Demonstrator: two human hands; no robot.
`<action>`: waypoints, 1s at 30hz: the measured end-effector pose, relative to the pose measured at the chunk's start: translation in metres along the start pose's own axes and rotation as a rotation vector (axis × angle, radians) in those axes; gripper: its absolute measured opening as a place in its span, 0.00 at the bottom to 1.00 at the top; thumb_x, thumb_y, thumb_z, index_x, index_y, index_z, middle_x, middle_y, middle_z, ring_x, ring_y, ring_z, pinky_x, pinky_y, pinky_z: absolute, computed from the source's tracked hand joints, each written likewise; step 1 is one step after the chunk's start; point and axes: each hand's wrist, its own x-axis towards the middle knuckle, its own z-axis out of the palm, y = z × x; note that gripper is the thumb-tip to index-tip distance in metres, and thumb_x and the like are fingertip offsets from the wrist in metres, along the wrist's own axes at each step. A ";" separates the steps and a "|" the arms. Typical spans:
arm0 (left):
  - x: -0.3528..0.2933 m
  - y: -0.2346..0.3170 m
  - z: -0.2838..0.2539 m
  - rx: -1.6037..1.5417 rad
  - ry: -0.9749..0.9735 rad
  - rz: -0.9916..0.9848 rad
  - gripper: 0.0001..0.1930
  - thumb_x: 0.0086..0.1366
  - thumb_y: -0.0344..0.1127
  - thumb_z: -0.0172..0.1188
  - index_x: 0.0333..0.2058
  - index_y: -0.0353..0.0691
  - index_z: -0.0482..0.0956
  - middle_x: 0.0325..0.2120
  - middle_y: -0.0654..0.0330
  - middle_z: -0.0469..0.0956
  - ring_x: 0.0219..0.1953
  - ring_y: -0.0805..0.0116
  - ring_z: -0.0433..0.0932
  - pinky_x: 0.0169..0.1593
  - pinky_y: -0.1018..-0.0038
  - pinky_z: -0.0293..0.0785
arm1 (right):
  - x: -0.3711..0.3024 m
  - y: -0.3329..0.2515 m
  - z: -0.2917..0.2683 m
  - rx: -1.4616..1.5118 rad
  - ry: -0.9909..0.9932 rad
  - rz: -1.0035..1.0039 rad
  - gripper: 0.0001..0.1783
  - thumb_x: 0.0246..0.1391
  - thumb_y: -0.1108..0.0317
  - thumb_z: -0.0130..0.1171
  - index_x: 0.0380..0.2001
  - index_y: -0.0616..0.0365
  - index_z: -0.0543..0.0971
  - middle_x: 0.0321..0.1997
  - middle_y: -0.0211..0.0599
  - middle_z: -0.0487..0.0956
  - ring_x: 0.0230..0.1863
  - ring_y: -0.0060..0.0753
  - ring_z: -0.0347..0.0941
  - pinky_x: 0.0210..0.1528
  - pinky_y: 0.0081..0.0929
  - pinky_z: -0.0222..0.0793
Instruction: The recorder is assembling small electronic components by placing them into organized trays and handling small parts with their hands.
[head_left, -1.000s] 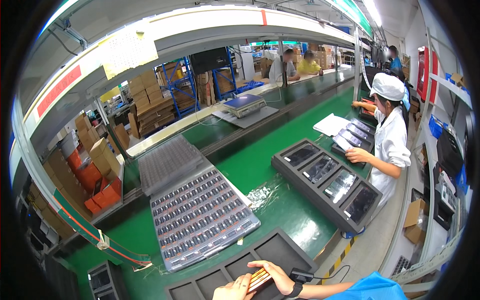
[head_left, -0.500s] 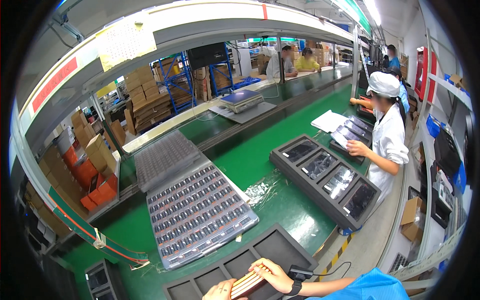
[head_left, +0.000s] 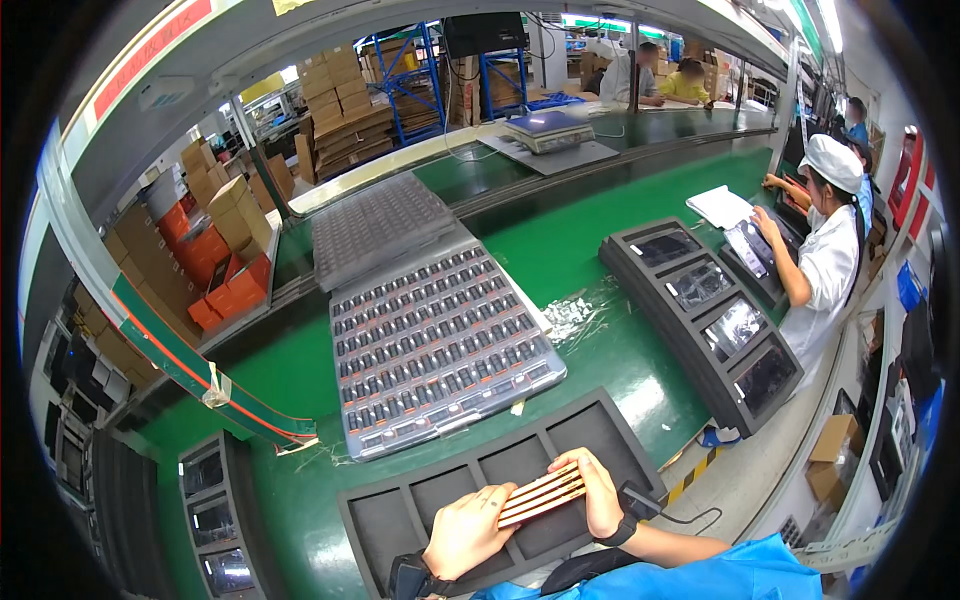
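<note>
1. Left hand (head_left: 466,531) and right hand (head_left: 599,492) fingers grip a strip stack (head_left: 541,493) between them, above a dark tray (head_left: 400,500).
2. Just beyond the fingers lies a parts tray (head_left: 440,345) on the green table (head_left: 570,250).
3. Far right, a white-coated co-worker (head_left: 826,265).

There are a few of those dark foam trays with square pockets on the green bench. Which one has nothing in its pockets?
The dark foam tray nearest the person, under both hands, which hold tan strips. Its pockets show bare; the right-hand tray and lower-left tray hold glossy screens.

Just one view, head cam, wide fisheye, looking down and forward over green bench (head_left: 300,370). Own hands close at bottom centre of frame, co-worker (head_left: 825,260) far at right edge. Edges bend near rim.
</note>
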 end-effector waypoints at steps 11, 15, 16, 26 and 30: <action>0.004 0.014 -0.013 0.037 -0.073 0.067 0.33 0.56 0.46 0.69 0.57 0.39 0.69 0.41 0.57 0.80 0.39 0.62 0.82 0.40 0.71 0.80 | -0.005 0.007 0.001 -0.012 0.020 -0.033 0.19 0.69 0.59 0.42 0.46 0.63 0.76 0.49 0.44 0.80 0.60 0.35 0.70 0.67 0.33 0.57; 0.021 0.026 0.011 0.190 -0.057 0.098 0.27 0.56 0.40 0.66 0.53 0.38 0.70 0.31 0.59 0.76 0.26 0.63 0.81 0.27 0.69 0.79 | -0.004 0.005 0.003 0.051 -0.005 -0.031 0.18 0.67 0.62 0.40 0.43 0.65 0.75 0.48 0.46 0.78 0.57 0.36 0.71 0.65 0.34 0.59; 0.023 0.028 0.022 0.256 -0.014 0.091 0.24 0.57 0.38 0.64 0.51 0.38 0.70 0.30 0.59 0.76 0.23 0.63 0.81 0.25 0.69 0.78 | -0.003 -0.002 0.000 0.083 -0.042 0.039 0.17 0.66 0.63 0.41 0.43 0.65 0.75 0.48 0.45 0.78 0.55 0.36 0.71 0.64 0.34 0.61; 0.028 0.018 0.035 0.167 0.087 0.156 0.13 0.61 0.32 0.57 0.44 0.39 0.70 0.24 0.59 0.72 0.18 0.64 0.78 0.21 0.69 0.76 | 0.153 -0.044 -0.022 -0.624 -0.252 -0.170 0.10 0.64 0.64 0.54 0.37 0.59 0.80 0.30 0.32 0.82 0.32 0.26 0.79 0.37 0.25 0.75; 0.030 0.019 0.034 0.183 0.072 0.186 0.15 0.59 0.32 0.57 0.45 0.38 0.70 0.24 0.59 0.73 0.18 0.63 0.78 0.21 0.69 0.76 | 0.228 -0.028 -0.024 -1.343 0.068 -0.277 0.17 0.55 0.51 0.62 0.31 0.54 0.82 0.22 0.38 0.81 0.26 0.37 0.80 0.32 0.37 0.74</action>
